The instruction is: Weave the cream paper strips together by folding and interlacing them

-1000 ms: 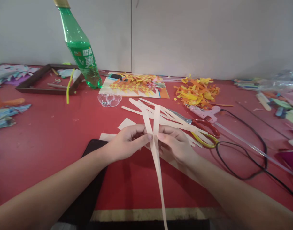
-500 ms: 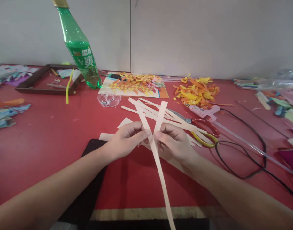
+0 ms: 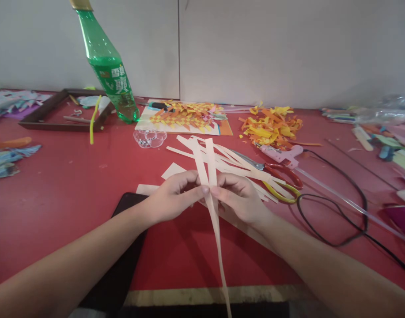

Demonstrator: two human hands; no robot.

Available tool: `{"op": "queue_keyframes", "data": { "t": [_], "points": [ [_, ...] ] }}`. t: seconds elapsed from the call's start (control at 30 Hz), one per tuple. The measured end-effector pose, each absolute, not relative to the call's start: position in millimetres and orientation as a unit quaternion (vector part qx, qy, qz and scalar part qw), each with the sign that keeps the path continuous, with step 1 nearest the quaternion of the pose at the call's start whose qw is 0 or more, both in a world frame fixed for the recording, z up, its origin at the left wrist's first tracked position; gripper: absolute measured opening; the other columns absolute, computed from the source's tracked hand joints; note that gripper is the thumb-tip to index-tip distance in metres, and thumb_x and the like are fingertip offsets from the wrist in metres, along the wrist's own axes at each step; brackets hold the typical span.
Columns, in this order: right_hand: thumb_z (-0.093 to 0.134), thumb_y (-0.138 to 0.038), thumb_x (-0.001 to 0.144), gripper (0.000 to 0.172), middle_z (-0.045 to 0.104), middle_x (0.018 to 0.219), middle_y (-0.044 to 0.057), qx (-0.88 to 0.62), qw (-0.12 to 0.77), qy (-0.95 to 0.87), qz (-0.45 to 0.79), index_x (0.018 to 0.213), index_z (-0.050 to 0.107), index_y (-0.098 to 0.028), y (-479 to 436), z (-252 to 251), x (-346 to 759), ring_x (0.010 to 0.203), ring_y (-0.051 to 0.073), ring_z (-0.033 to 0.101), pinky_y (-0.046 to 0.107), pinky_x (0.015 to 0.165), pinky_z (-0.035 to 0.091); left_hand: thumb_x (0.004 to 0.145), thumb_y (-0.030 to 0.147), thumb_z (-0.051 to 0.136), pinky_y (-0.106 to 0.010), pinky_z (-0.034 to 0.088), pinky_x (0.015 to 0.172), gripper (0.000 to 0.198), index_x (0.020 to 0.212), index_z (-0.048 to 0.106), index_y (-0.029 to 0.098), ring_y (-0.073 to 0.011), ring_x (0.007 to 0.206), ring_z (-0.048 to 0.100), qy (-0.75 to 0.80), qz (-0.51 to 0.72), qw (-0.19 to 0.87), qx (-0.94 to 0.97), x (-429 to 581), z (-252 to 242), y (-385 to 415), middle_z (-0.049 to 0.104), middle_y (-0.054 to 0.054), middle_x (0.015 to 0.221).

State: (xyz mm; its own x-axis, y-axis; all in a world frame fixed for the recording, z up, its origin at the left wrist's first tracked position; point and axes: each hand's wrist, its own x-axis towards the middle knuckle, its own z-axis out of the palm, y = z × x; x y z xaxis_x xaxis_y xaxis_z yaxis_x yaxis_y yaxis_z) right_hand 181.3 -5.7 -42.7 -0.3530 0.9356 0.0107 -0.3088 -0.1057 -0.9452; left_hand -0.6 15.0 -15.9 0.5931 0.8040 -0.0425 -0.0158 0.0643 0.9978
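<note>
Between my two hands is a long cream paper strip (image 3: pixel 216 229), its lower end hanging past the table's front edge. Two narrow lengths of paper rise from my fingers in a slim V; whether they are one folded strip or two is hidden by my fingertips. My left hand (image 3: pixel 180 194) pinches the left length with thumb and fingers. My right hand (image 3: pixel 240 196) pinches the right length, thumb tips nearly touching. Behind them lie loose cream paper strips (image 3: pixel 227 163), partly over scissors (image 3: pixel 281 174) with red and yellow handles.
A pink glue gun (image 3: pixel 283 154) trails a black cord on the right. Orange and yellow paper scraps (image 3: pixel 271 126) lie behind it. A green bottle (image 3: pixel 109 75) stands beside a dark wooden frame (image 3: pixel 53 126). A black phone-like slab (image 3: pixel 106 274) lies under my left forearm.
The right length has swung left and the left one has become more upright, so the V is narrower. My thumbs have come closer together. The hanging end has shifted slightly left.
</note>
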Motion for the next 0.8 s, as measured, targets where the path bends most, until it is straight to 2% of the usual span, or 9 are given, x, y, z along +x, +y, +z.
{"op": "queue_keyframes", "data": {
  "t": [0.23,0.43,0.57,0.8],
  "points": [
    [0.065,-0.022,0.087,0.02,0.058,0.055,-0.004,-0.314,0.479,-0.512,0.64,0.069,0.058,-0.017,-4.8,-40.3,181.0,0.048,0.008,0.048,0.023,0.048,0.037,0.084,0.031,0.064,-0.018,0.044,0.055,0.018,0.078,0.059,0.015,-0.006,0.055,0.048,0.301,0.343,0.681,0.573,1.9,-15.5,14.8,0.055,0.004,0.065],
    [0.064,-0.025,0.088,0.021,0.058,0.055,-0.004,-0.347,0.48,-0.546,0.592,0.069,0.059,-0.018,-2.5,-39.9,186.6,0.047,0.007,0.048,0.023,0.048,0.037,0.086,0.033,0.062,-0.018,0.042,0.054,0.019,0.081,0.061,0.015,-0.0061,0.055,0.049,0.314,0.319,0.684,0.576,0.2,-14.1,16.0,0.06,0.001,0.07],
    [0.063,-0.026,0.089,0.02,0.057,0.055,-0.004,-0.332,0.48,-0.516,0.627,0.071,0.058,-0.018,-2.6,-39.8,185.6,0.047,0.008,0.049,0.025,0.05,0.038,0.09,0.031,0.055,-0.019,0.042,0.057,0.018,0.092,0.064,0.015,-0.0072,0.062,0.051,0.288,0.276,0.685,0.61,-0.9,-12.2,15.0,0.064,-0.001,0.08],
    [0.063,-0.026,0.088,0.02,0.058,0.057,-0.002,-0.311,0.459,-0.441,0.705,0.072,0.061,-0.015,-6.7,-41.5,180.4,0.049,0.008,0.048,0.023,0.048,0.034,0.091,0.025,0.053,-0.022,0.046,0.067,0.016,0.084,0.061,0.013,-0.0101,0.071,0.058,0.316,0.278,0.649,0.634,-0.9,-14.4,14.1,0.063,-0.002,0.079]
  ]
}}
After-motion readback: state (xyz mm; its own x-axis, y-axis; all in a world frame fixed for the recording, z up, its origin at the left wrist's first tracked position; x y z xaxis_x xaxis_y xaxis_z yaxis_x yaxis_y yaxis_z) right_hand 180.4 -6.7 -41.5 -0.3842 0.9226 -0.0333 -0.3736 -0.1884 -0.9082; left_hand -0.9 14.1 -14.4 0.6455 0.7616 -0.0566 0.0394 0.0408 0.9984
